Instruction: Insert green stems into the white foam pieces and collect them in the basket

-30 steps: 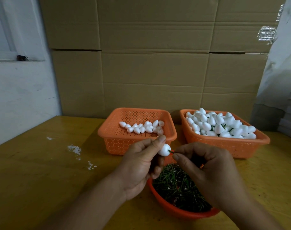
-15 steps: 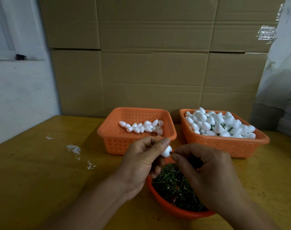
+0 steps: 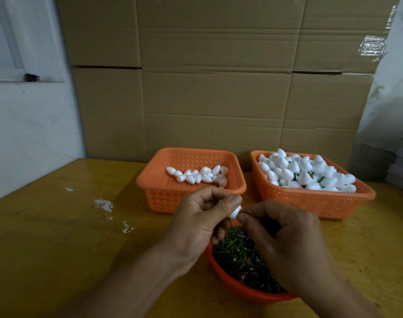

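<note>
At the frame's centre, the left hand (image 3: 202, 222) is pinching a white foam piece (image 3: 234, 211) between thumb and fingers while the right hand (image 3: 285, 244), fingertips pressed together at the piece's right end, is apparently pushing a stem leftward, hidden from view, with the fuller basket (image 3: 315, 200) lying upper right, nearer the right hand.

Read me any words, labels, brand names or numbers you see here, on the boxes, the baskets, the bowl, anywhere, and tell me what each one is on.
None can be read.
Cardboard boxes: plain, no print visible.
Clear tape patch on one box: shiny, no lettering visible.
Left basket, right basket, bowl: no label or brand showing.
Foam piece held by the left hand: blank.
</note>
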Available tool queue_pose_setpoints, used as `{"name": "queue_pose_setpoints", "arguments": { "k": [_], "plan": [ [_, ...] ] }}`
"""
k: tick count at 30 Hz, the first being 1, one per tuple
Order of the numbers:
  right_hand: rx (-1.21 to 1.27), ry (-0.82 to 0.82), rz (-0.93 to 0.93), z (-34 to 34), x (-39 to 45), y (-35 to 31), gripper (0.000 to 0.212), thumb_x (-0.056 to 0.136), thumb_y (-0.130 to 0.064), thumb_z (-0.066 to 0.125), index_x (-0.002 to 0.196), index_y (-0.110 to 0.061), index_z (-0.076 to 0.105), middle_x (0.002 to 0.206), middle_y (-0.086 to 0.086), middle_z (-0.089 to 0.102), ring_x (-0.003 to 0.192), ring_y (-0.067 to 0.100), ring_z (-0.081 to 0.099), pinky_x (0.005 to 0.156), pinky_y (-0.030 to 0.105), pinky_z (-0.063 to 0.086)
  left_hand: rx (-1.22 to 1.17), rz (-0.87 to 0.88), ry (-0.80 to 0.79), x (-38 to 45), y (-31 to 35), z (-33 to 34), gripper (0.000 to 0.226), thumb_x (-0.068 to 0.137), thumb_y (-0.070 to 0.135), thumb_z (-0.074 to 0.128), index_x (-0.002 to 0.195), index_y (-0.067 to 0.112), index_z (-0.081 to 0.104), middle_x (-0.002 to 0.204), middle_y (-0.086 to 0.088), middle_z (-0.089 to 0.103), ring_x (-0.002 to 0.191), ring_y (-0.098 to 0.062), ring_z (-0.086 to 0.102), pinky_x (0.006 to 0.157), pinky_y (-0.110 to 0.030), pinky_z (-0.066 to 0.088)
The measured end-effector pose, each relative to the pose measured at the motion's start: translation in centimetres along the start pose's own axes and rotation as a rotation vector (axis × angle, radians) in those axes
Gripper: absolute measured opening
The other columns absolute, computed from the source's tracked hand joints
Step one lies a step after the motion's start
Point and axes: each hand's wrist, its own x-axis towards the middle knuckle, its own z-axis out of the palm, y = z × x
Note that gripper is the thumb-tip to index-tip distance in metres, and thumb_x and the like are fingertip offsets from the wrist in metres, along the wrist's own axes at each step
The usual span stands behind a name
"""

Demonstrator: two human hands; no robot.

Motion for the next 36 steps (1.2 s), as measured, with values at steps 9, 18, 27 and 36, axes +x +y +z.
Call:
{"name": "queue_pose_setpoints", "arguments": {
  "k": [9, 18, 27, 36],
  "plan": [
    [0.149, 0.028, 0.105, 0.53, -0.22, 0.15, 0.009, 0.079, -0.041, 0.07, 0.085, -0.044, 0.075, 0.07, -0.016, 0.073, 0.058, 0.006, 0.068, 0.052, 0.032, 0.054, 0.018, 0.073, 0.074, 0.32, -0.2, -0.11, 0.025, 0.076, 0.044, 0.081, 0.082, 0.02, 0.074, 0.06, 0.0, 0.058, 0.049, -0.008, 0.05, 0.046, -0.018, 0.04],
    [0.197, 0.006, 0.185, 0.74, -0.09, 0.53, 0.014, 0.085, -0.016, 0.075, 0.082, -0.03, 0.078, 0.067, -0.013, 0.073, 0.058, 0.008, 0.067, 0.05, 0.021, 0.052, 0.033, 0.171, 0.0, 0.39, -0.27, -0.31, 0.033, 0.079, 0.042, 0.075, 0.093, 0.012, 0.076, 0.059, 0.0, 0.052, 0.057, -0.008, 0.048, 0.054, -0.019, 0.042],
    [0.263, 0.016, 0.205, 0.99, -0.16, 0.74, 0.015, 0.085, -0.014, 0.075, 0.078, -0.027, 0.078, 0.064, -0.01, 0.072, 0.056, 0.006, 0.066, 0.05, 0.016, 0.049, 0.305, 0.344, -0.057, -0.11, 0.03, -0.14, 0.013, 0.1, 0.027, 0.061, 0.096, 0.018, 0.068, 0.072, 0.015, 0.062, 0.066, 0.002, 0.056, 0.063, -0.013, 0.045],
    [0.356, -0.015, 0.247, 0.92, -0.02, 0.71, 0.013, 0.085, -0.015, 0.074, 0.08, -0.026, 0.079, 0.067, -0.001, 0.074, 0.057, 0.016, 0.066, 0.053, 0.038, 0.054, 0.321, 0.359, -0.058, -0.39, -0.19, 0.25, 0.019, 0.098, 0.036, 0.056, 0.1, 0.019, 0.066, 0.081, 0.005, 0.066, 0.073, -0.007, 0.061, 0.065, -0.023, 0.052]
  ]
}}
